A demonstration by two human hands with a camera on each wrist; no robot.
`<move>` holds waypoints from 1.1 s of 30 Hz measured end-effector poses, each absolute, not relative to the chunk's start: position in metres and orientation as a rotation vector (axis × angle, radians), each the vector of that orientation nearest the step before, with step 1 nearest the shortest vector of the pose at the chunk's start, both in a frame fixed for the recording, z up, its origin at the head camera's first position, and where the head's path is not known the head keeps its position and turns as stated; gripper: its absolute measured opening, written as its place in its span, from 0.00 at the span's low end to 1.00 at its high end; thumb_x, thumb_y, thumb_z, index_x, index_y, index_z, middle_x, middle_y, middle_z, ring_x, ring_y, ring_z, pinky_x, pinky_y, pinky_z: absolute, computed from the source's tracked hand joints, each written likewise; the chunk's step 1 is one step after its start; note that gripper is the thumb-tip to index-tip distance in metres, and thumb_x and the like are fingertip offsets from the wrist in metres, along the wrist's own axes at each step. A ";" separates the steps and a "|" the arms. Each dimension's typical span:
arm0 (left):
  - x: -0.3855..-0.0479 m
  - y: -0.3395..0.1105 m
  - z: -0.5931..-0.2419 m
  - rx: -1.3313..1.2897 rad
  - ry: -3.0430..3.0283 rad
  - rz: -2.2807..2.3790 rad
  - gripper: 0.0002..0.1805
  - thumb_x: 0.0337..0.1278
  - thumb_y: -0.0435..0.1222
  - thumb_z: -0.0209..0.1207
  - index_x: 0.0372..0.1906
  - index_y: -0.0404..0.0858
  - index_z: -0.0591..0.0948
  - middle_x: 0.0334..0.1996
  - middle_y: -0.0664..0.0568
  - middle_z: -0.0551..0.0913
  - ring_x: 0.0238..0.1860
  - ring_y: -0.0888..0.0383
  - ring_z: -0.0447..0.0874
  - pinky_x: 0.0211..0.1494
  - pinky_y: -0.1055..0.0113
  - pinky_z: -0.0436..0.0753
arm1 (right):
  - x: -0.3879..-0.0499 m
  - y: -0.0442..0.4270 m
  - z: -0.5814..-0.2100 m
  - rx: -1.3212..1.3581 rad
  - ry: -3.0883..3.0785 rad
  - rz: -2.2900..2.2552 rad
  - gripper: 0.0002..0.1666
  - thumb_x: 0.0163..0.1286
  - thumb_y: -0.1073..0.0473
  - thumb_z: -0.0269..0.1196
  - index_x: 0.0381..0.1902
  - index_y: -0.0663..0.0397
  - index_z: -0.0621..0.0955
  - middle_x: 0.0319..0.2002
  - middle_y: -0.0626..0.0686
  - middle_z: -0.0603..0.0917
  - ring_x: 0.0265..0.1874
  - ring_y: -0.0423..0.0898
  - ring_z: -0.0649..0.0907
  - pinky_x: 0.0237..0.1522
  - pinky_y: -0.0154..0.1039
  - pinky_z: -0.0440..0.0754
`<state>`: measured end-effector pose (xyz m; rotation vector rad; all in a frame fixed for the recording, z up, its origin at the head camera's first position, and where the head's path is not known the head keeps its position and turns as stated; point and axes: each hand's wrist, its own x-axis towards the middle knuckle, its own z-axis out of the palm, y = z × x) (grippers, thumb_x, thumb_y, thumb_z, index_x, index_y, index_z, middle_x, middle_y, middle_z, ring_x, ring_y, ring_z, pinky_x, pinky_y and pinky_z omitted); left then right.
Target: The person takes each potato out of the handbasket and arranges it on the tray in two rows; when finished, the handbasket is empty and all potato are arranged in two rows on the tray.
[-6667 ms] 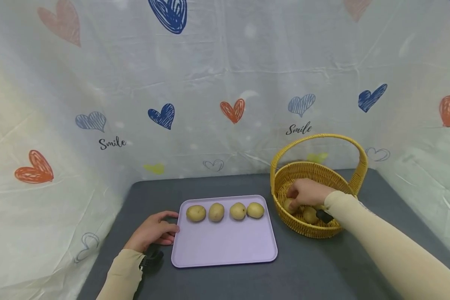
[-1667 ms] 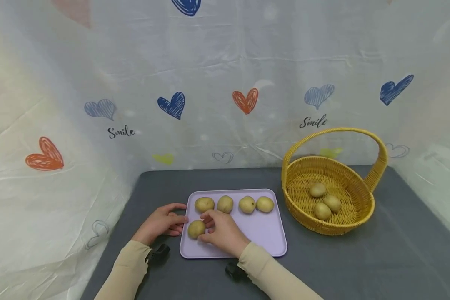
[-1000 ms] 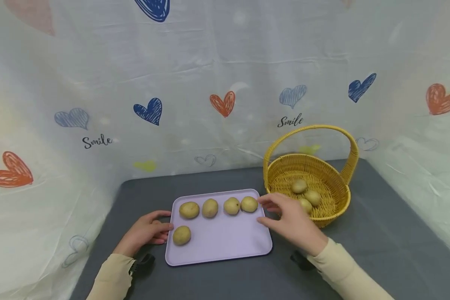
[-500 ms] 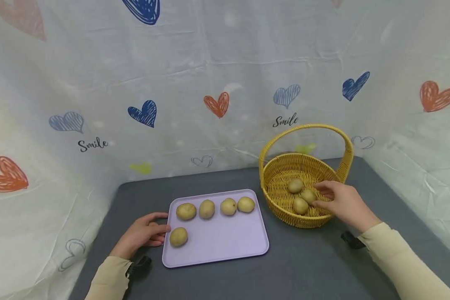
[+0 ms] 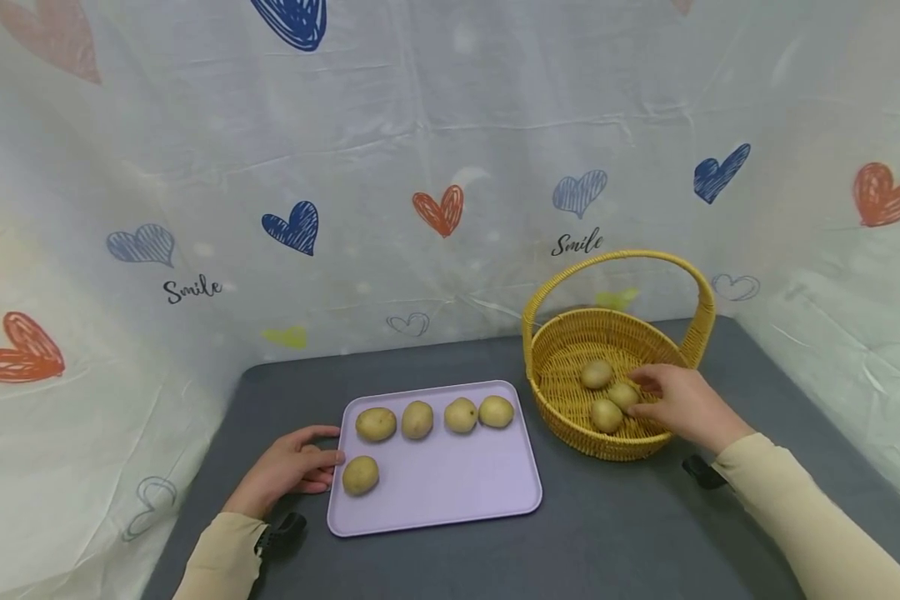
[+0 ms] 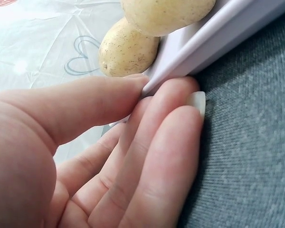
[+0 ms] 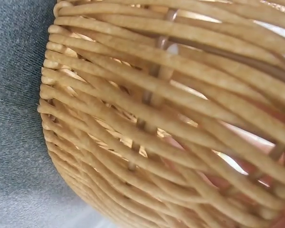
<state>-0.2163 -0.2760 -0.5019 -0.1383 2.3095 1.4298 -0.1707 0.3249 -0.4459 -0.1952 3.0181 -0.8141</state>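
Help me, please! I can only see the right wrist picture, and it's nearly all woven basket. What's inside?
Observer: The head view shows three potatoes in the basket.
Operator: Where's the right hand?
Observer: The right hand reaches in over the rim on the right, its fingers right by one potato; I can't tell if they touch.
Operator: What's the other hand doing?
Observer: The left hand pinches the left edge of the purple tray.
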 end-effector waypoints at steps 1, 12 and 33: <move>-0.216 -0.276 -0.502 -0.140 2.311 1.430 0.41 0.63 0.46 0.76 0.77 0.38 0.74 0.34 0.48 0.89 0.32 0.57 0.91 0.38 0.62 0.93 | -0.172 0.325 -0.447 -0.196 3.014 -0.811 0.36 0.69 0.52 0.76 0.68 0.66 0.81 0.61 0.69 0.87 0.60 0.68 0.86 0.58 0.65 0.86; -0.217 -0.276 -0.502 -0.149 2.297 1.442 0.41 0.63 0.45 0.77 0.77 0.38 0.74 0.33 0.49 0.89 0.32 0.58 0.91 0.38 0.62 0.93 | -0.178 0.321 -0.448 -0.243 3.022 -0.759 0.31 0.66 0.56 0.78 0.63 0.65 0.85 0.53 0.63 0.91 0.53 0.64 0.90 0.52 0.62 0.88; -0.219 -0.277 -0.503 -0.145 2.279 1.466 0.41 0.62 0.44 0.77 0.76 0.37 0.75 0.34 0.48 0.89 0.32 0.58 0.91 0.38 0.62 0.93 | -0.186 0.322 -0.448 -0.273 2.994 -0.717 0.31 0.66 0.58 0.77 0.62 0.69 0.84 0.51 0.65 0.91 0.49 0.62 0.91 0.51 0.60 0.89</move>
